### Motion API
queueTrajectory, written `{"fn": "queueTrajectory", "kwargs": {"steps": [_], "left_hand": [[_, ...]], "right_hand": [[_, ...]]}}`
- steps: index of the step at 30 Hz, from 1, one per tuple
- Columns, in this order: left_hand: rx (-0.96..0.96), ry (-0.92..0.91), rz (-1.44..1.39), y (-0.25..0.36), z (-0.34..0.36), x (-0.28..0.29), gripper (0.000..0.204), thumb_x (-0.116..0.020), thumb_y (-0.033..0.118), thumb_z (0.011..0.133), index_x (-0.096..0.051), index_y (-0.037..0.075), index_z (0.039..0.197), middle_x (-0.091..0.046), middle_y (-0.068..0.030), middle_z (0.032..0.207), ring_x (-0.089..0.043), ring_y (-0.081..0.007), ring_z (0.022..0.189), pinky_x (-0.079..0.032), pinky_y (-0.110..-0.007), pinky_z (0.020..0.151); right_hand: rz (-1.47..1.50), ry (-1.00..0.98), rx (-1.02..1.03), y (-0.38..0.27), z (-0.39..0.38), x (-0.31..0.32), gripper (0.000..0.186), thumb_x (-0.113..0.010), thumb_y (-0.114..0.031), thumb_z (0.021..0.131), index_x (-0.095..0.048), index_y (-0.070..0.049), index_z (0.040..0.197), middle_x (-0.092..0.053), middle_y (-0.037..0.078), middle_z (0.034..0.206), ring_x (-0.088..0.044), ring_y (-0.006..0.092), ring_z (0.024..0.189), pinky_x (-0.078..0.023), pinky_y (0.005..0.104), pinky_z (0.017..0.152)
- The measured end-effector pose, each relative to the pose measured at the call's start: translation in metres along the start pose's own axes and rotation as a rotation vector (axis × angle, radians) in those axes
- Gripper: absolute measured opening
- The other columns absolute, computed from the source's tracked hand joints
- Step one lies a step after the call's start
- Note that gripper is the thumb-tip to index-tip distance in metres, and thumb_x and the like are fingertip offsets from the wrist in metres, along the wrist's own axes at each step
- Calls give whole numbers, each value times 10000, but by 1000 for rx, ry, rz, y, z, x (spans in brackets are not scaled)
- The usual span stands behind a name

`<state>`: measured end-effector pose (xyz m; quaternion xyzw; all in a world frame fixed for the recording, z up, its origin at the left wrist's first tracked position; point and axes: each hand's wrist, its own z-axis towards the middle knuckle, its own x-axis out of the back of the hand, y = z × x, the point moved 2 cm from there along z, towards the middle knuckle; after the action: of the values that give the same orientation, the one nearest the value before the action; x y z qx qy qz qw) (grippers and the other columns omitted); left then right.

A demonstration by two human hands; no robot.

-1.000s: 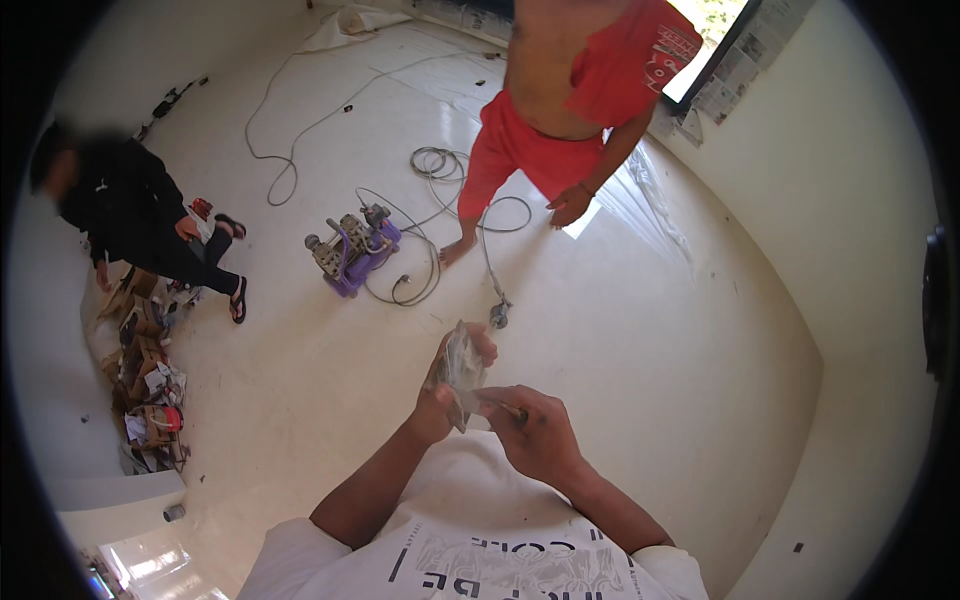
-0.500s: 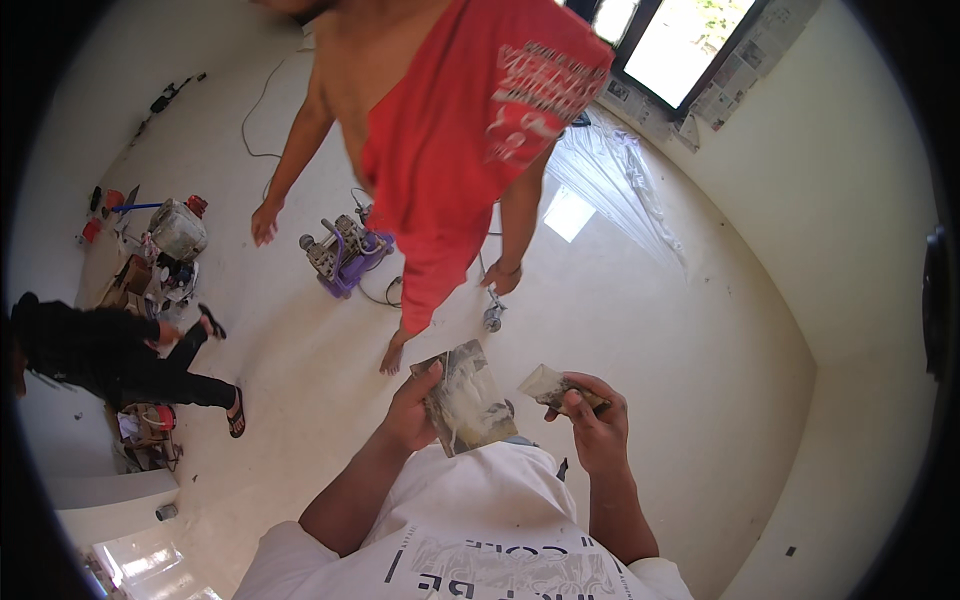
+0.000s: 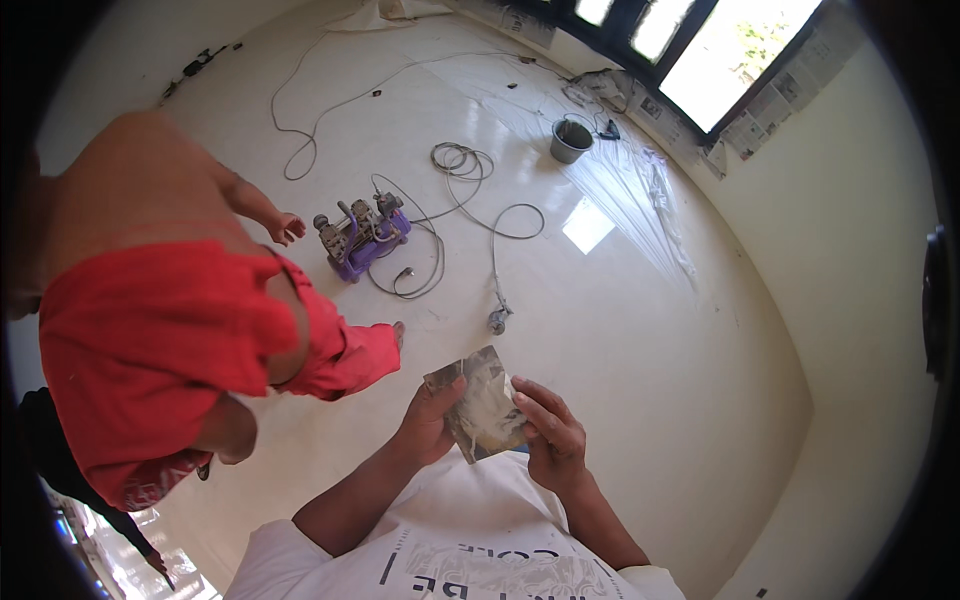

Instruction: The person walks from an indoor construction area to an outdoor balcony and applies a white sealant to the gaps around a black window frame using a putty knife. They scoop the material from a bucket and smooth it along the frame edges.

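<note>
Holding one smeared grey sheet (image 3: 483, 405) at chest height, the left hand (image 3: 430, 420) and right hand (image 3: 550, 435) clamp their fingers on its two side edges. On the floor (image 3: 620, 330): one purple pump (image 3: 362, 238), one bucket (image 3: 570, 140), one person in red (image 3: 180, 340).

Sheet of sandpaper (image 3: 484, 408), roughly square, grey-brown and smeared with whitish paste across its middle. It is held flat and slightly tilted in front of my chest, pinched at its edges between my left hand (image 3: 432, 420) and right hand (image 3: 552, 438).
</note>
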<state>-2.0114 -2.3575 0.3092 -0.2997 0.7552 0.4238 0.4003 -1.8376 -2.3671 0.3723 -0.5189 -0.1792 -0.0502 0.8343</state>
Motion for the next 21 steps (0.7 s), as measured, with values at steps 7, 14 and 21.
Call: {"fn": "queueTrajectory", "kwargs": {"steps": [7, 14, 21], "left_hand": [[-268, 105, 72, -26, 10, -32, 300, -538, 185, 971, -526, 19, 1221, -612, -102, 1157, -606, -199, 1071, -513, -360, 916], [-441, 160, 161, -75, 34, -62, 276, -582, 190, 944, -560, 36, 1172, -639, -94, 1099, -632, -233, 1028, -522, -404, 909], [-659, 310, 170, -104, 16, -60, 360, -616, 287, 922, -524, 86, 1207, -603, -64, 1137, -597, -224, 1060, -497, -440, 926]], "right_hand": [[-127, 30, 145, 21, 4, 26, 491, -550, 162, 756, -631, -53, 1190, -578, 222, 1245, -660, 329, 995, -575, 334, 739], [-75, 10, 74, 53, 1, 87, 500, -553, 167, 768, -616, -54, 1211, -586, 218, 1230, -660, 321, 989, -566, 336, 767], [94, -315, -134, 63, 3, 96, 358, -558, -81, 928, -560, -103, 1285, -614, 149, 1191, -661, 303, 968, -551, 351, 775]]}}
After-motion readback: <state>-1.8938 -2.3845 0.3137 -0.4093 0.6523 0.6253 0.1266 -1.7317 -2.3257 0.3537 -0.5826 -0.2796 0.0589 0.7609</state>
